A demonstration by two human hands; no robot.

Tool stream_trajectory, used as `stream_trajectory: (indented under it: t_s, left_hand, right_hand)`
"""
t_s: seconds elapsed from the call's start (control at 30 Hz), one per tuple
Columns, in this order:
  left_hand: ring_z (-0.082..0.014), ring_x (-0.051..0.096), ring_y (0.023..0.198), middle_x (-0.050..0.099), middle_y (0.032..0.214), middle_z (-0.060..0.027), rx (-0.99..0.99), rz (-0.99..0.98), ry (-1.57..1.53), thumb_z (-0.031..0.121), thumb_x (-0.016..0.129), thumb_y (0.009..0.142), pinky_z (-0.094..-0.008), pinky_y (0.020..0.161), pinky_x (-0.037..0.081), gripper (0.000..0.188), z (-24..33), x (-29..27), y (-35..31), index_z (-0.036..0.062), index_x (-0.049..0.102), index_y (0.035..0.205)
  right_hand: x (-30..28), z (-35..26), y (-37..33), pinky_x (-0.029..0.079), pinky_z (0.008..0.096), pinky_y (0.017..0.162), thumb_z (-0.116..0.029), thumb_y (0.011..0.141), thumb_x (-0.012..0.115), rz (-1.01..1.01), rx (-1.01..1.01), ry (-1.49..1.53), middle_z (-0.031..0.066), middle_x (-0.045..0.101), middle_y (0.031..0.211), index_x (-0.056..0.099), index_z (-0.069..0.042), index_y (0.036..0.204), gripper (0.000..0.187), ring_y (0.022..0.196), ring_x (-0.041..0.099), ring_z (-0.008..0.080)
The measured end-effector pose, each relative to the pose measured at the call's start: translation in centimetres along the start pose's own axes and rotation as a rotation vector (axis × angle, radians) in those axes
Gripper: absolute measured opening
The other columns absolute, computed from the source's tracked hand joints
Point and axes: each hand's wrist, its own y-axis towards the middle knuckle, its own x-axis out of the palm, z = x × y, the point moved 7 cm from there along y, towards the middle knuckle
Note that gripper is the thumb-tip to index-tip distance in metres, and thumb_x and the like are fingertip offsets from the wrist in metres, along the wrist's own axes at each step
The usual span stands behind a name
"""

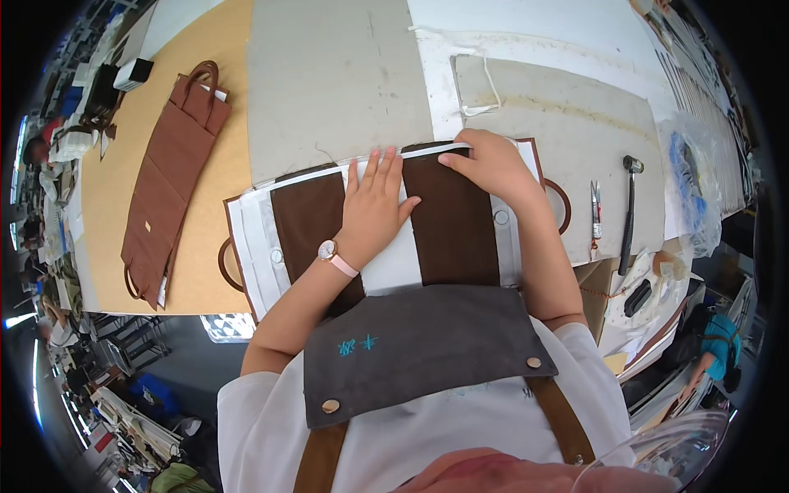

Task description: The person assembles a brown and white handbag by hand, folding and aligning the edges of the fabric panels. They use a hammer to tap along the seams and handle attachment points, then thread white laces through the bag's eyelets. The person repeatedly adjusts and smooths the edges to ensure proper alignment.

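Note:
In front of me lies an unfinished flat bag (456,222) with dark brown and white panels, round silver snaps and reddish-brown handles at its sides. A narrow white strip (423,151) runs along its far edge. My left hand (374,205) rests flat on the panels, its fingers stretched to that edge, a pink-strapped watch on the wrist. At the far edge, right of centre, my right hand (491,164) has its thumb and forefinger closed around the end of the strip. Its other fingers are partly hidden.
A reddish-brown handled bag (177,177) lies at the left on tan board. To the right are small scissors (596,212), a black-handled hammer (630,209) and clear plastic wrapping (694,185). A loose white cord (491,82) lies beyond my right hand. People are in the background.

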Motion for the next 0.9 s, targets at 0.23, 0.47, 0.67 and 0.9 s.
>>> stream_trajectory:
  t_s: [0.23,0.47,0.67,0.9]
  left_hand:
    - [-0.0344,0.034,0.145,0.041,0.154,-0.0168,-0.043,-0.005,-0.054,0.032,0.068,0.089,-0.0558,0.118,0.022,0.069,0.3,-0.5,0.3,-0.0013,0.043,0.145]
    - [-0.0351,0.032,0.146,0.041,0.153,-0.0161,-0.059,-0.055,-0.046,0.031,0.067,0.089,-0.0558,0.118,0.021,0.068,-0.1,-0.2,0.1,-0.0007,0.045,0.144]
    - [-0.0368,0.032,0.145,0.040,0.154,-0.0171,-0.082,-0.064,-0.109,0.032,0.067,0.089,-0.0564,0.118,0.021,0.068,0.1,-0.4,0.3,-0.0017,0.045,0.144]
    - [-0.0378,0.033,0.144,0.040,0.154,-0.0183,-0.074,-0.087,-0.070,0.034,0.065,0.091,-0.0586,0.116,0.021,0.066,0.0,-0.4,0.6,0.0054,0.045,0.147]
  right_hand:
    - [3.2,-1.8,1.8,0.051,0.0462,0.075,-0.024,0.094,0.063,0.116,-0.025,-0.112,0.0200,0.067,0.087,0.065,0.001,0.087,0.026,0.083,0.065,0.0382]
    - [4.7,-4.7,-1.0,0.050,0.0433,0.071,-0.017,0.092,0.065,-0.036,-0.250,0.232,0.0131,0.066,0.083,0.070,-0.003,0.090,0.015,0.080,0.063,0.0356]
    - [2.0,1.0,0.1,0.046,0.0408,0.065,-0.016,0.090,0.066,0.151,0.054,0.197,0.0152,0.059,0.075,0.065,0.000,0.084,0.017,0.071,0.058,0.0337]
    - [1.9,2.1,0.6,0.044,0.0415,0.064,-0.019,0.090,0.067,0.154,0.132,0.053,0.0158,0.060,0.076,0.060,0.000,0.078,0.024,0.069,0.057,0.0334]
